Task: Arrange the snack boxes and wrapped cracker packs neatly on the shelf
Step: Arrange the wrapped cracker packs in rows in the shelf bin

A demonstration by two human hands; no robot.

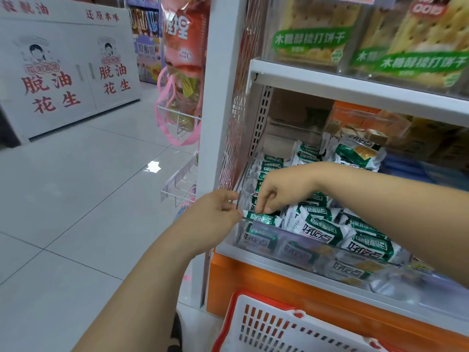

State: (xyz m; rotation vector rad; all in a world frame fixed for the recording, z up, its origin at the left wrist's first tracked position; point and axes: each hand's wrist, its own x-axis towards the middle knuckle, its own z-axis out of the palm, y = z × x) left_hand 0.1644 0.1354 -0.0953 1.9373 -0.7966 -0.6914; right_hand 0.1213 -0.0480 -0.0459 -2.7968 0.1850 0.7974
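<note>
A clear plastic bin (256,247) on the white shelf holds several green-and-white wrapped cracker packs (322,229). One pack (262,217) lies on the bin's front left corner. My right hand (276,189) reaches in from the right and pinches this pack from above with its fingertips. My left hand (215,212) grips the bin's left front corner and touches the pack's left end. More packs (355,154) are piled at the bin's back.
Clear boxes of crackers (314,39) stand on the shelf above. A white and red shopping basket (279,323) sits below the shelf. A wire rack with pink-handled bags (180,97) hangs on the shelf's left end. Tiled floor lies to the left.
</note>
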